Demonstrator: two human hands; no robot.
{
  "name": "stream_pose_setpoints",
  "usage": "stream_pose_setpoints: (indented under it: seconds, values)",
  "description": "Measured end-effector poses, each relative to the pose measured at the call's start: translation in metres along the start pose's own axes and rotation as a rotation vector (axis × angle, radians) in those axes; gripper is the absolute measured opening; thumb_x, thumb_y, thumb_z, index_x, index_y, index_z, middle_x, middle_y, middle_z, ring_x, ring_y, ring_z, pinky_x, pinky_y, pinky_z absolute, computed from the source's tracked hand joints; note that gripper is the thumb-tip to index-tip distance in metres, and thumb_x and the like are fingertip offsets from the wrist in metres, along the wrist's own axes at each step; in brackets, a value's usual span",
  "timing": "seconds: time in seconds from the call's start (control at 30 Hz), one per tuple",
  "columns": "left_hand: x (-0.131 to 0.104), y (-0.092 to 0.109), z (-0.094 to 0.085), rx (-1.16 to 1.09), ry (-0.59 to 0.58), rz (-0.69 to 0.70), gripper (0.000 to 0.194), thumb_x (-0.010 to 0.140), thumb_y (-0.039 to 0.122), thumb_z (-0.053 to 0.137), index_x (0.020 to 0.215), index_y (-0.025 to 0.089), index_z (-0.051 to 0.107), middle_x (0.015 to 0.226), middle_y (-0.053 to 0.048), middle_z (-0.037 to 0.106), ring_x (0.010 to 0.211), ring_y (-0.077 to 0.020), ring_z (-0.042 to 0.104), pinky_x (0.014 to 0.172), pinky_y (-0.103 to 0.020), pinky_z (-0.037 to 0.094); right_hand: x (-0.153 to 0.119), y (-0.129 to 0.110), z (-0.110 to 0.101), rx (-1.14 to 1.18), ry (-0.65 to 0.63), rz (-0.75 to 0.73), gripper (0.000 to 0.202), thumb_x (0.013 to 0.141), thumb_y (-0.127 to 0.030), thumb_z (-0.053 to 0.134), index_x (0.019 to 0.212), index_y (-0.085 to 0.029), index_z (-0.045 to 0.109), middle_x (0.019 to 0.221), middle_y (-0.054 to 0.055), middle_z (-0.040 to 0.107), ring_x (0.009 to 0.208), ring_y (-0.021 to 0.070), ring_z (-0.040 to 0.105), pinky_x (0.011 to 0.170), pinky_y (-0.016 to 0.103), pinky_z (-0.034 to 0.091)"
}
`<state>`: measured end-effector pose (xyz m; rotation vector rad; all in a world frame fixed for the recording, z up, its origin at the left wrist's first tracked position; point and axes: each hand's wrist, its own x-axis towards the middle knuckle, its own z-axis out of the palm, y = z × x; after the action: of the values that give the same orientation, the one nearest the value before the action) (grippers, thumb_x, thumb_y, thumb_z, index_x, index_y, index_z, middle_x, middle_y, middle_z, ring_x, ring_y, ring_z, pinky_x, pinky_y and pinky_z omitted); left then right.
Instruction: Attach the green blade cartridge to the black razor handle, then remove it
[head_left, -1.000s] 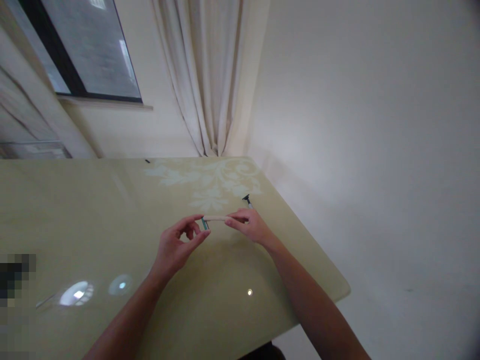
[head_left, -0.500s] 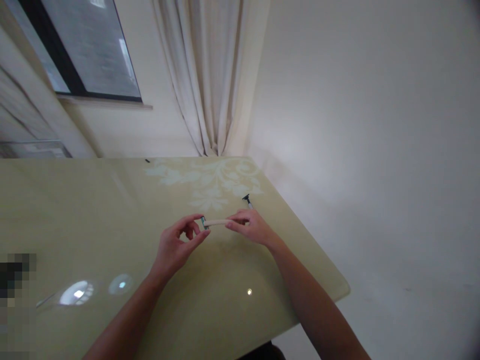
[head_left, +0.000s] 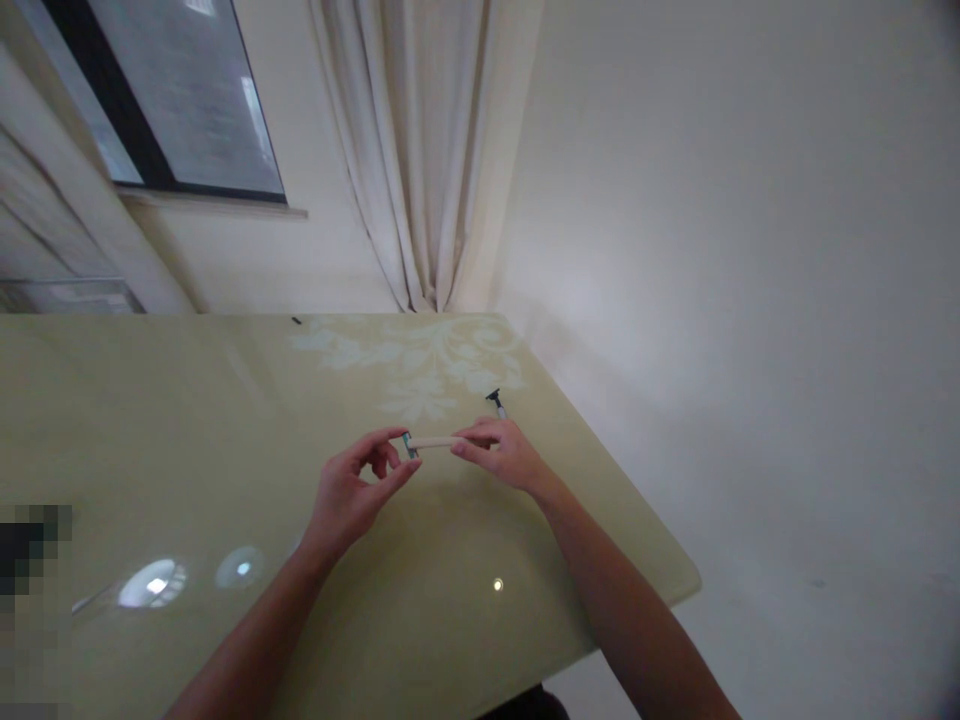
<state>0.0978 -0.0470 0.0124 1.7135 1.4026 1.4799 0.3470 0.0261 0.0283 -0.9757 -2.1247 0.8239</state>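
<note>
Between my two hands, above the table, is a razor with a pale, slim handle and a small teal-and-dark head. My left hand pinches the two ends of the razor's head between thumb and forefinger, its other fingers curled. The far end of the handle is gripped by the thumb and fingers of my right hand, which hide that end. Just beyond my right hand, a second razor with a black head and a grey handle lies on the table, its lower handle partly hidden behind the hand.
The glossy pale-green table has a white floral pattern and light reflections. A tiny dark piece lies near its far edge. Beyond stand a curtain and a window; a white wall runs along the right.
Both hands keep their grip on the razor and stay almost in the same place. The view has shifted very slightly.
</note>
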Motion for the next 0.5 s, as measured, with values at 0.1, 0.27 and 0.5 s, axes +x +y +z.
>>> stream_pose_setpoints:
  seconds: [0.1,0.27,0.5]
  values:
    - [-0.0005,-0.0008,0.0005,-0.004,-0.014,-0.005,0.038,0.083,0.042,0.08,0.113,0.02,0.074,0.069,0.004,0.065,0.061,-0.0117,0.055,0.064,-0.024,0.049,0.0003,-0.0006,0.0003,-0.017,0.054,0.006,0.044,0.095,-0.057,0.067,0.099,-0.018,0.086,0.076,0.004,0.069,0.068,0.0149,0.057,0.065,0.027,0.042]
    - [-0.0007,-0.0035,0.0002,0.002,-0.022,-0.009,0.039,0.084,0.043,0.079,0.116,0.021,0.073,0.07,0.004,0.065,0.062,-0.0119,0.056,0.065,-0.025,0.05,0.0,0.0002,-0.0009,-0.018,-0.006,0.013,0.042,0.095,-0.057,0.067,0.098,-0.019,0.086,0.075,0.004,0.069,0.067,0.0145,0.057,0.064,0.026,0.041]
    - [-0.0004,-0.0072,-0.0004,-0.001,-0.035,-0.01,0.04,0.084,0.044,0.079,0.116,0.021,0.073,0.071,0.003,0.065,0.062,-0.012,0.056,0.065,-0.025,0.05,-0.0002,-0.0015,-0.0011,-0.002,-0.01,0.013,0.044,0.094,-0.059,0.068,0.099,-0.019,0.086,0.075,0.004,0.069,0.068,0.0151,0.057,0.065,0.027,0.042]
